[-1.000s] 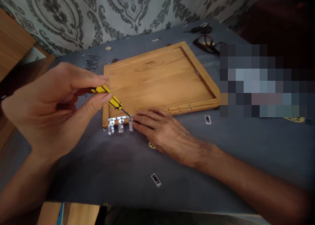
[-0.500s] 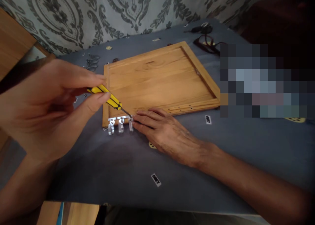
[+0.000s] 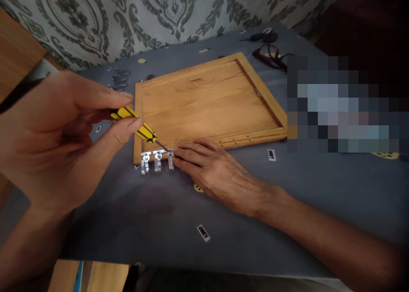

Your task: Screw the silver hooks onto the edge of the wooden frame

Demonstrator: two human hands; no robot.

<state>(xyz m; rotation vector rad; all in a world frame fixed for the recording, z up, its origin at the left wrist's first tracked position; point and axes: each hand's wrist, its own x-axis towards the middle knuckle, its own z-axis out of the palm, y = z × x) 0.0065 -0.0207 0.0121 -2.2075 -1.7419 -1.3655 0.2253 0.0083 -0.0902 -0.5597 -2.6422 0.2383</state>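
My left hand [image 3: 57, 143] is closed on a yellow and black screwdriver [image 3: 137, 125]. The tool's tip rests on the rightmost of three silver metal hooks [image 3: 170, 160] fixed along the near edge of a wooden board [image 3: 204, 100]. My right hand [image 3: 217, 172] lies on the grey cloth beside that hook. Its fingers are pressed together against the hook and the board's edge.
A grey cloth [image 3: 159, 215] covers the table. More loose metal hooks [image 3: 119, 81] lie at the back left. Red glasses [image 3: 270, 55] and a dark object with a ring lie at the back right. Small tags lie on the cloth. A patterned wall stands behind.
My left hand has drifted slightly left and up with the screwdriver. The tip stays on the rightmost hook. My right hand has not moved.
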